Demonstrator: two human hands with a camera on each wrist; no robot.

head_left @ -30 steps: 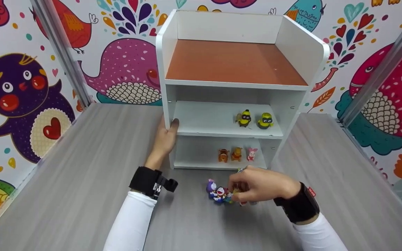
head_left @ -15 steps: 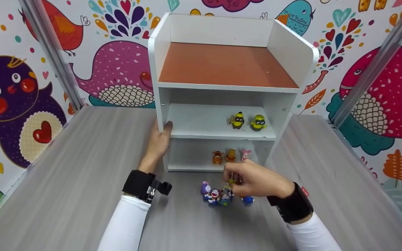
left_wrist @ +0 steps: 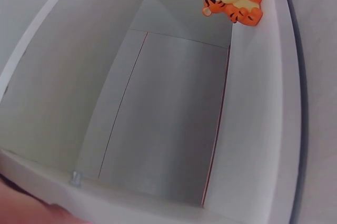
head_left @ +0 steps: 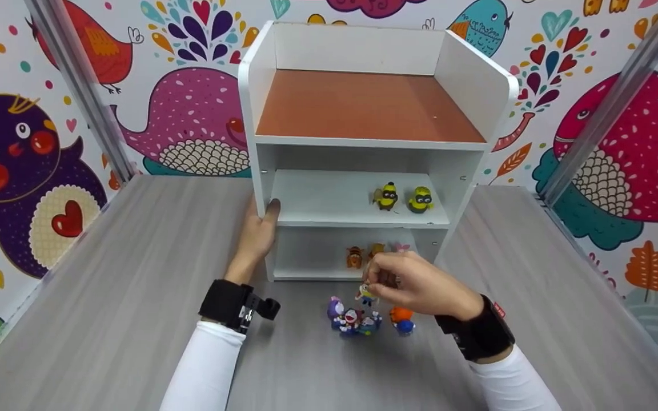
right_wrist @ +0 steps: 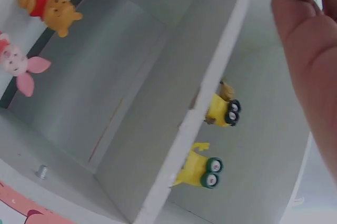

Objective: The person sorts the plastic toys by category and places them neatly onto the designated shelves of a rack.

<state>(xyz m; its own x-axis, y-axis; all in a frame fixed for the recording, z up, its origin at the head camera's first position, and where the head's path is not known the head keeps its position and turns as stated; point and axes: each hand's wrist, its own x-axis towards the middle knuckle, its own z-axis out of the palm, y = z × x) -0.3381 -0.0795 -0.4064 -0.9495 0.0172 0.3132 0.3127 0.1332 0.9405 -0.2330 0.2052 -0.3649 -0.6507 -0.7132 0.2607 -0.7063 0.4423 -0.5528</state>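
My left hand [head_left: 257,234] grips the left side panel of a white shelf unit [head_left: 363,224], thumb on its front edge. Between the thumb and fingers of my right hand [head_left: 414,285] is a small yellow-and-blue minion figure [head_left: 365,295], in front of the bottom shelf. Below it on the floor stand a purple figure [head_left: 335,308], a Doraemon figure [head_left: 352,319] and others. An orange-and-blue figure [head_left: 403,321] is set apart to their right. In the right wrist view my fingers are at the upper right and the held figure is out of sight.
Two minion figures [head_left: 386,196] [right_wrist: 200,169] occupy the middle shelf's right half. Tigger [left_wrist: 234,6], Winnie the Pooh [right_wrist: 50,6] and Piglet [right_wrist: 21,63] figures line the bottom shelf, partly behind my right hand in the head view. Patterned walls [head_left: 192,114] surround the grey floor [head_left: 300,365].
My right hand has lifted the minion figure from the group on the floor, up toward the bottom shelf. The left hand keeps its hold on the side panel. The head view has shifted slightly.
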